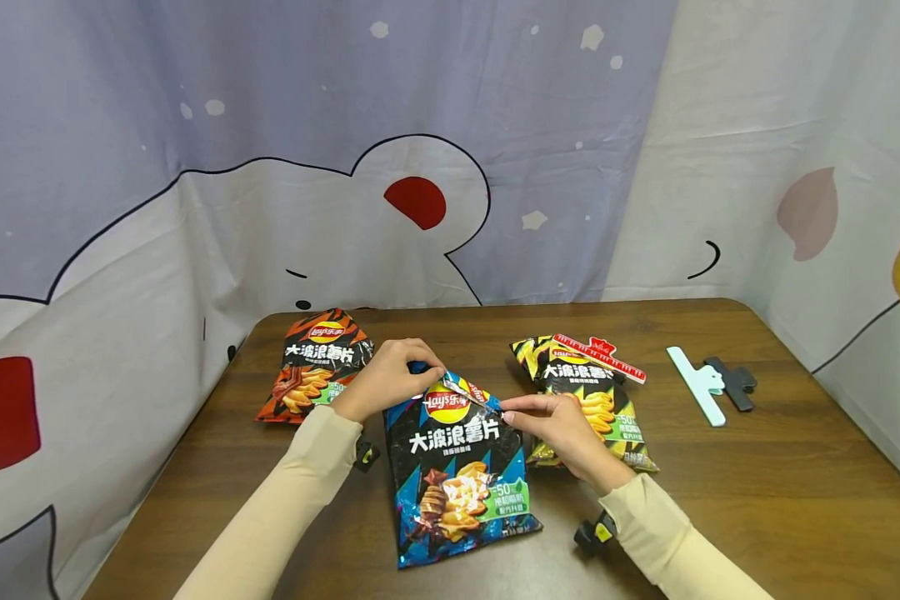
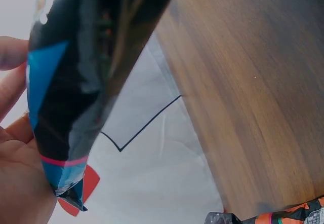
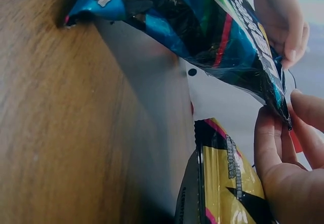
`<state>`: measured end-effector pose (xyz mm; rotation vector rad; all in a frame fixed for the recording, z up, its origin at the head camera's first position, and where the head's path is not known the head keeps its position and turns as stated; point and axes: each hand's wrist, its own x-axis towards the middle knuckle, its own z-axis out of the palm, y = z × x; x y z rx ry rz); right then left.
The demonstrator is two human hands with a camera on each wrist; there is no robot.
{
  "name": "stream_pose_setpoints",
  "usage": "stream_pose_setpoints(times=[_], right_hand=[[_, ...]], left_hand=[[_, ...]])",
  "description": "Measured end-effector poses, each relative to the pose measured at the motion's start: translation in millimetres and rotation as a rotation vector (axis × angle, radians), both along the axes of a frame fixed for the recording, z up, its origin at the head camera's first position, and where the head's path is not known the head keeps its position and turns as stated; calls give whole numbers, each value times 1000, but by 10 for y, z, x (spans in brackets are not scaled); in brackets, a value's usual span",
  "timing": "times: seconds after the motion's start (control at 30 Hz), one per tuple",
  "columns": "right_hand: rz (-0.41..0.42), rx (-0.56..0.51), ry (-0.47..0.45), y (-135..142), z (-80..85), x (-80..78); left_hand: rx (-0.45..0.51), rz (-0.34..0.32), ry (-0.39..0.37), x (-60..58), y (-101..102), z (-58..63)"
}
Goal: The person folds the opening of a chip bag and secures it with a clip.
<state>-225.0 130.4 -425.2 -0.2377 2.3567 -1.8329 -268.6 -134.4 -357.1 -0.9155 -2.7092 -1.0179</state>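
A blue and black Lay's chip bag [image 1: 457,467] stands tilted on the table in front of me, its top edge folded down toward the front. My left hand [image 1: 393,379] pinches the folded top at its left corner. At the right corner of the same fold, my right hand [image 1: 558,425] holds the bag between thumb and fingers. From the right wrist view, the thumb and fingertips of the right hand [image 3: 288,148] meet at the bag's corner. The left wrist view shows the blue and black bag [image 2: 86,82] close up, beside the left hand's fingers.
A yellow chip bag [image 1: 596,400] with a red clip [image 1: 600,357] across its top lies behind my right hand. An orange chip bag [image 1: 318,362] lies at the back left. A pale mint clip [image 1: 697,386] and a black clip [image 1: 733,383] lie on the wooden table [image 1: 795,483].
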Motion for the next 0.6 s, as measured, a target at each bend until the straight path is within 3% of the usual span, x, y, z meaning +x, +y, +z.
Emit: stream_pose_setpoints(times=[0.27, 0.6], right_hand=[[-16, -7, -8, -11, 2, -6], [-32, -20, -11, -25, 14, 0]], left_hand=[[-8, -6, 23, -15, -6, -22], [-19, 14, -5, -4, -5, -19]])
